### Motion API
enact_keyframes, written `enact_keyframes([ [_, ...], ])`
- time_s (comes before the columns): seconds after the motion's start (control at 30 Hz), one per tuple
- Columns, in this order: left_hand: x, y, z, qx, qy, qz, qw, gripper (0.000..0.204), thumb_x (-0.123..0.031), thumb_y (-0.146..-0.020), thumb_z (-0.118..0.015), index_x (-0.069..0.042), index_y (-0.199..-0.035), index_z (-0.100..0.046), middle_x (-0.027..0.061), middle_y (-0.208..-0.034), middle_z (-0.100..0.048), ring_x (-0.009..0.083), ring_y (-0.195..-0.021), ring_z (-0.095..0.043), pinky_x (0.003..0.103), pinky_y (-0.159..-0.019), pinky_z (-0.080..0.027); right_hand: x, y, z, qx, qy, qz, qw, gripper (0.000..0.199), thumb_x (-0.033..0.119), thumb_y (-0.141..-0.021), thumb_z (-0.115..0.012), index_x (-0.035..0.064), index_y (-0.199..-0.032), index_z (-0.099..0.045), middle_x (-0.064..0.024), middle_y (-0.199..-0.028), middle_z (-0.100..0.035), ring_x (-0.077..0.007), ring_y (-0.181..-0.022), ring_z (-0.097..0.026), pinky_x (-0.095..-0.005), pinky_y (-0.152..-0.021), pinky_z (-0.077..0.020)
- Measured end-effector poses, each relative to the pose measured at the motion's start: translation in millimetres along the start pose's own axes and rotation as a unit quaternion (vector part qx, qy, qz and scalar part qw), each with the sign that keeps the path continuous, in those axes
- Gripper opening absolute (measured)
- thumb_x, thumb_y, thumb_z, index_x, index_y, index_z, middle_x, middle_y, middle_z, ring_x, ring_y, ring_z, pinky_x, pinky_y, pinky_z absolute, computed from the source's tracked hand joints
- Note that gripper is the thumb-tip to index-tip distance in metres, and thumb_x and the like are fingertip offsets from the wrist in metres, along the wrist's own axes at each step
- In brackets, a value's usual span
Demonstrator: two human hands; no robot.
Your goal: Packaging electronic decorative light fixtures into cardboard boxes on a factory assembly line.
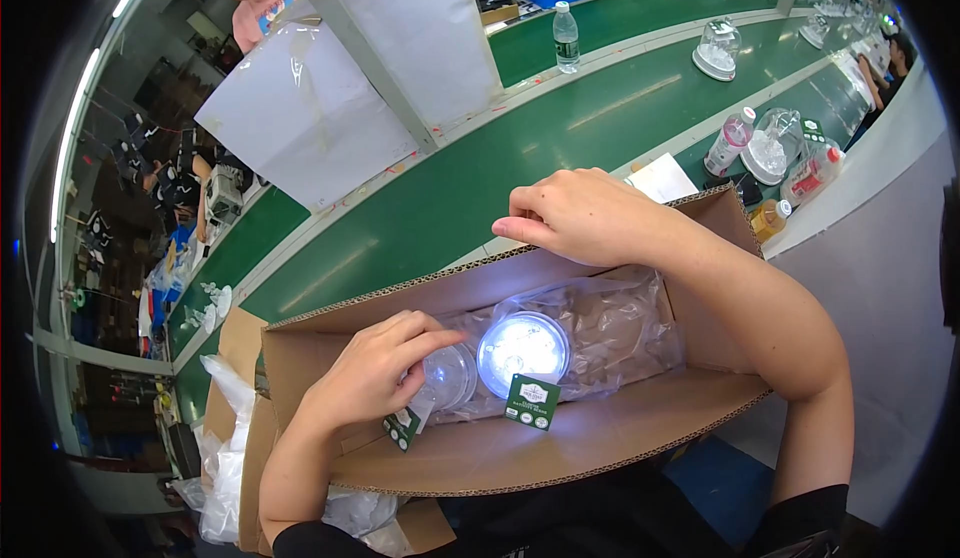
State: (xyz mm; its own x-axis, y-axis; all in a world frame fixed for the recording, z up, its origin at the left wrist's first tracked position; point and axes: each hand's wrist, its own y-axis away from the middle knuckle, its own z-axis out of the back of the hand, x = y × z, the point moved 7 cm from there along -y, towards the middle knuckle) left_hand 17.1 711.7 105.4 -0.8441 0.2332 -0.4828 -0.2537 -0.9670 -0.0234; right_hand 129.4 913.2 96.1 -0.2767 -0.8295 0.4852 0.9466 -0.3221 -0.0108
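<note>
Down inside an open corrugated cardboard box [600, 438], the left hand [375, 368] curls its fingers around a clear plastic dome [447, 376], the forefinger stretched over the top of it; the grip is closed on the dome. A small green tag [402, 426] hangs just below that hand. Just beside the dome, to its right, lies a round lit lamp [523, 350], glowing white-blue, with a second green tag [532, 401] leaning against its near edge. Both pieces rest among crumpled clear plastic bags [620, 323] that line the box floor.

The right hand [575, 216] rests on the far wall of the box, fingers bent loosely together over the cardboard edge, holding nothing that can be seen; whether it pinches the edge I cannot tell.

Beyond the box runs a green desk [480, 173]. On it, well apart from the hands, stand a clear water bottle [566, 37], a domed lamp [717, 50] and, to the right, another domed lamp [775, 145] between small bottles.
</note>
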Motion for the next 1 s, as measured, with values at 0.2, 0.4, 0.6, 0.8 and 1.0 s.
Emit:
enact_keyframes([
  [0.2,1.7,3.6,-1.7,0.020,-0.036,0.036,0.998,0.060,0.007,-0.065,-0.060,-0.013,-0.119,-0.074,0.0065,-0.089,-0.060,0.0277,-0.084,-0.062,0.039,-0.072,-0.053,0.1,0.2,1.4,0.008,-0.004,-0.007,1.000,0.052,0.050,-0.107,-0.053,0.0034,-0.099,-0.075,-0.0188,-0.090,-0.076,-0.0391,-0.084,-0.073,-0.0494,-0.078,-0.0567],
  [0.4,-0.6,4.4,-0.9,0.017,-0.036,0.005,0.999,0.054,0.007,-0.064,-0.061,-0.014,-0.112,-0.075,0.0055,-0.087,-0.058,0.0273,-0.083,-0.062,0.039,-0.068,-0.053,-1.0,-0.3,0.9,0.006,0.002,-0.013,1.000,0.052,0.050,-0.107,-0.054,0.0033,-0.099,-0.074,-0.0181,-0.089,-0.075,-0.0384,-0.085,-0.073,-0.0484,-0.078,-0.0569],
  [0.6,-2.4,6.6,-3.5,0.045,-0.024,-0.002,0.999,0.049,0.008,-0.064,-0.062,-0.016,-0.104,-0.077,0.0048,-0.087,-0.059,0.0269,-0.083,-0.062,0.039,-0.067,-0.052,0.0,-0.2,1.5,0.003,-0.003,-0.014,1.000,0.052,0.050,-0.107,-0.054,0.0028,-0.097,-0.074,-0.0182,-0.088,-0.075,-0.0381,-0.086,-0.073,-0.0479,-0.079,-0.0566],
  [0.8,-0.4,6.8,-1.1,0.030,-0.028,0.011,0.999,0.050,0.008,-0.064,-0.062,-0.015,-0.106,-0.077,0.0052,-0.087,-0.059,0.0268,-0.083,-0.062,0.039,-0.066,-0.053,1.4,0.2,1.5,0.005,-0.003,-0.017,1.000,0.052,0.050,-0.107,-0.054,0.0030,-0.097,-0.074,-0.0184,-0.088,-0.075,-0.0379,-0.086,-0.073,-0.0479,-0.079,-0.0565],
  [1.0,4.2,8.8,-7.3,0.064,-0.036,0.020,0.997,0.050,0.007,-0.067,-0.062,-0.013,-0.110,-0.075,0.0064,-0.090,-0.060,0.0283,-0.087,-0.063,0.041,-0.068,-0.054,1.6,0.8,1.9,0.006,-0.006,-0.017,1.000,0.052,0.050,-0.107,-0.054,0.0030,-0.098,-0.074,-0.0182,-0.088,-0.075,-0.0378,-0.085,-0.072,-0.0476,-0.079,-0.0564],
])
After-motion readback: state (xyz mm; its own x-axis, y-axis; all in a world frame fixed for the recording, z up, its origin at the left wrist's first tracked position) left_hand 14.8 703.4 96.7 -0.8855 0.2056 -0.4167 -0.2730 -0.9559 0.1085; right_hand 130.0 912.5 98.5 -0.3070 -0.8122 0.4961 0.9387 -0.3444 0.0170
